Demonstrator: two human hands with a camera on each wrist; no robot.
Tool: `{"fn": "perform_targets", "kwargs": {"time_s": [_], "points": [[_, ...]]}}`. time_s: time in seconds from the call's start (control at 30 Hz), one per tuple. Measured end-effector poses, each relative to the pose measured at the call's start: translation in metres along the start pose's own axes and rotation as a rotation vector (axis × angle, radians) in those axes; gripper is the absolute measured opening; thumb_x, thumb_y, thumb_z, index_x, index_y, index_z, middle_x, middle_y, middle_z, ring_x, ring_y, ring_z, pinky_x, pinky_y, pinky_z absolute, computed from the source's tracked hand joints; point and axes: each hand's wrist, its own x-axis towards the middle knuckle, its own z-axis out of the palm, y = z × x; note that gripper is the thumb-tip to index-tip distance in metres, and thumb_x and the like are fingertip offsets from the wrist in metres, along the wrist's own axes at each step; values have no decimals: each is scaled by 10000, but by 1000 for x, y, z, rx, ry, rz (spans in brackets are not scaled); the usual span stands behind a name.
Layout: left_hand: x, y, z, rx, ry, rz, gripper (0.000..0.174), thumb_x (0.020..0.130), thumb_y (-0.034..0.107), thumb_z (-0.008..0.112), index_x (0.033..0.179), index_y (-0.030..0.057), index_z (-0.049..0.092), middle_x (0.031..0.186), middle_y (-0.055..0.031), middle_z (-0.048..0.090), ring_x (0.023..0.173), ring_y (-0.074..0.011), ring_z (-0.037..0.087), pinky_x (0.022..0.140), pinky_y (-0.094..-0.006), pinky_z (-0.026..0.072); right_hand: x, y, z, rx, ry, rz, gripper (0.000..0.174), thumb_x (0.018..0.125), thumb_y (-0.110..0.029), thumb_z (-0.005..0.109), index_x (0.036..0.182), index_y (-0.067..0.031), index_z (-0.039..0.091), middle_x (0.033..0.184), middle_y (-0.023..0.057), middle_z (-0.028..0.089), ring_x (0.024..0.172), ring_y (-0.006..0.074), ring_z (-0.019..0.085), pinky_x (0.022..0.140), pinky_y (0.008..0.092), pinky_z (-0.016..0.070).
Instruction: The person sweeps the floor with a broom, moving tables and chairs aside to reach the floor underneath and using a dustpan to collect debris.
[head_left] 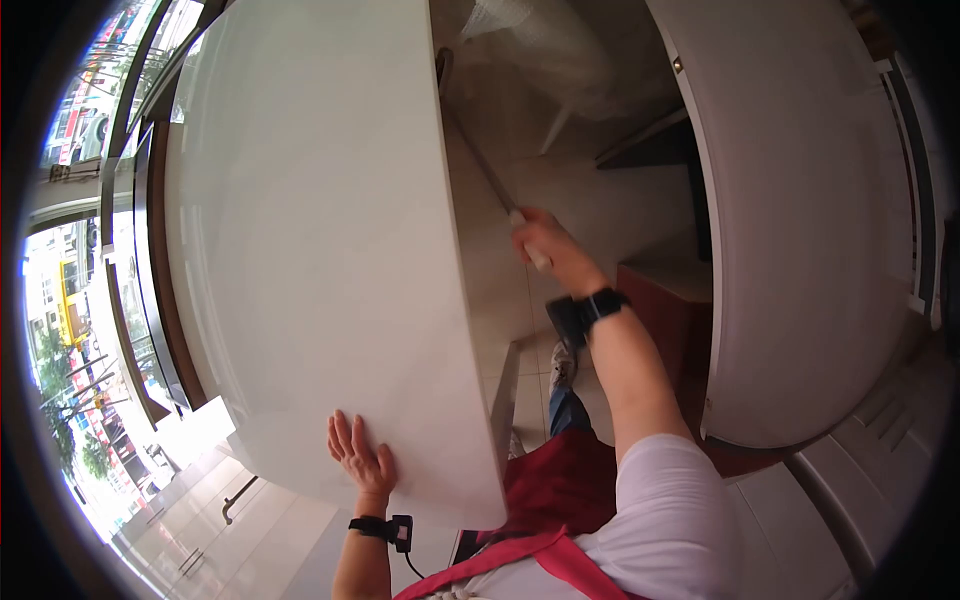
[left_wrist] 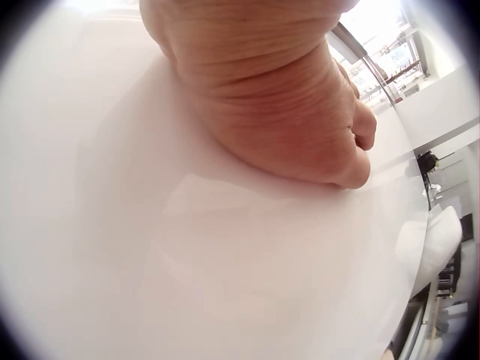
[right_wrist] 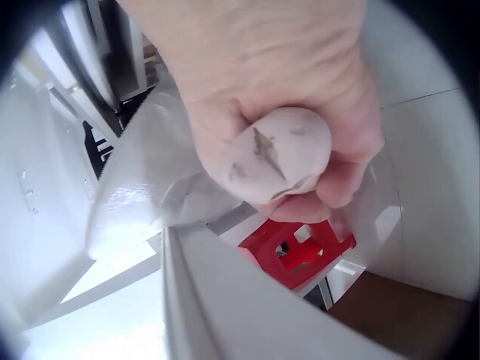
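In the head view the right hand (head_left: 552,250) grips the pale handle (head_left: 541,259) of a long thin rod (head_left: 482,163), held over the floor beside the counter. The rod's far end is dark and lies by the counter's edge. From the right wrist view, fingers curl round the handle's rounded white butt (right_wrist: 281,154), which has brown marks. The left hand (head_left: 360,456) rests palm down on the white countertop (head_left: 330,250), fingers extended. Close up in the left wrist view, that hand (left_wrist: 277,112) lies against the smooth white surface (left_wrist: 225,270).
A translucent plastic bag (head_left: 560,50) is beyond the rod. Another white surface (head_left: 800,230) stands at the right, with a reddish-brown box (head_left: 655,300) below it. A red plastic item (right_wrist: 289,251) shows in the right wrist view. Windows line the left.
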Motion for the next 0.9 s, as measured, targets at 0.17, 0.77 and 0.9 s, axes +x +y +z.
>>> {"fn": "perform_targets", "kwargs": {"time_s": [0.17,0.77,0.9], "points": [[-1,-2,4,-4,8,3,561,782,217,457,1311,42,398,1425,-234,298,1309,-432,254,1049,-545,164,148,22,-30,487,5,107,63,734,-95,588,795,-88,574,665,26,520,575,123,515,490,238,405],[-9,3,-12,-34,103,37,573,786,220,499,1331,64,414,1429,-210,310,1312,-409,259,1064,-514,162,-229,180,20,292,262,58,291,755,-79,603,1034,-54,521,786,2,551,610,76,538,493,209,451],[-4,0,-8,-28,81,6,576,799,242,506,1348,100,403,1443,-181,302,1339,-367,232,1076,-493,142,-318,173,27,582,252,518,369,676,-27,601,1034,-67,522,756,69,564,462,125,507,383,273,416]]}}
